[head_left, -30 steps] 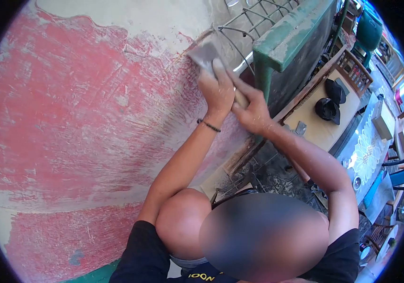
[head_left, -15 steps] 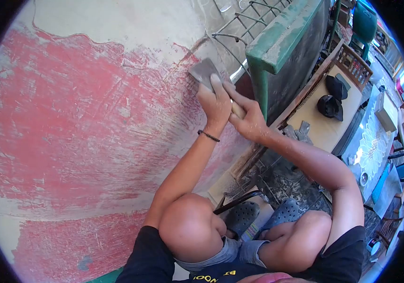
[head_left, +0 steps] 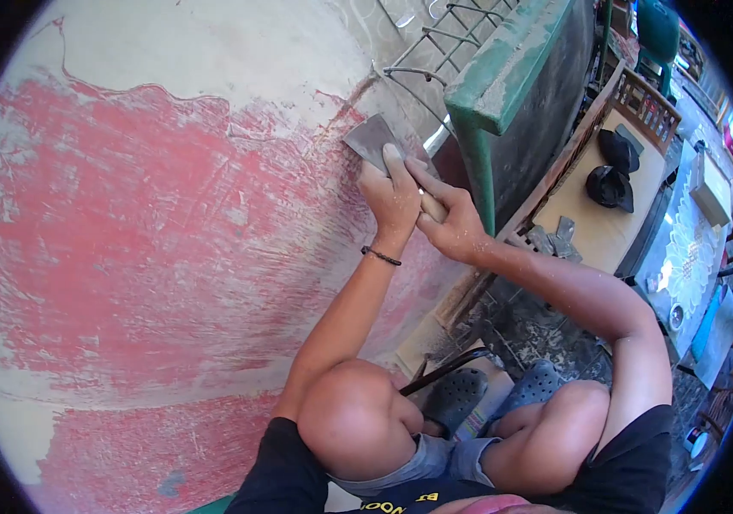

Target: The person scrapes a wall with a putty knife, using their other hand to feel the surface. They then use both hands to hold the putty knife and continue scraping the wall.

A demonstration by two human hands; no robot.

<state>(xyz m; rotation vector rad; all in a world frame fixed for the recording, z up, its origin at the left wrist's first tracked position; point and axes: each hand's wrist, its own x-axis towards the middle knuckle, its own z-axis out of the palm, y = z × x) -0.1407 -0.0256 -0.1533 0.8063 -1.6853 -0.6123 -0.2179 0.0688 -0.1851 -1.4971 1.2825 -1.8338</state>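
Note:
Both my hands grip one scraper, its wide grey metal blade [head_left: 370,140] lying against the wall at the upper right edge of the red patch. My left hand [head_left: 390,199] is closed near the blade, one digit pressed along the metal. Behind it, my right hand [head_left: 454,224] wraps round the pale handle [head_left: 432,206]. Pale dust speckles the right hand. The wall [head_left: 144,231] shows worn red paint streaked with white, with a smooth whitish coat above a ragged edge.
A green-framed dark panel [head_left: 491,94] stands close to the right of my hands, beside a wire grille [head_left: 439,51]. Farther right are a wooden bench [head_left: 589,193] with black caps [head_left: 610,184] and a table with a lace cloth [head_left: 683,265]. Debris litters the floor [head_left: 525,321].
The whole view has shifted slightly, with the wall and bench displaced a little. The scraper stays near the same spot on the wall, both hands still gripping it.

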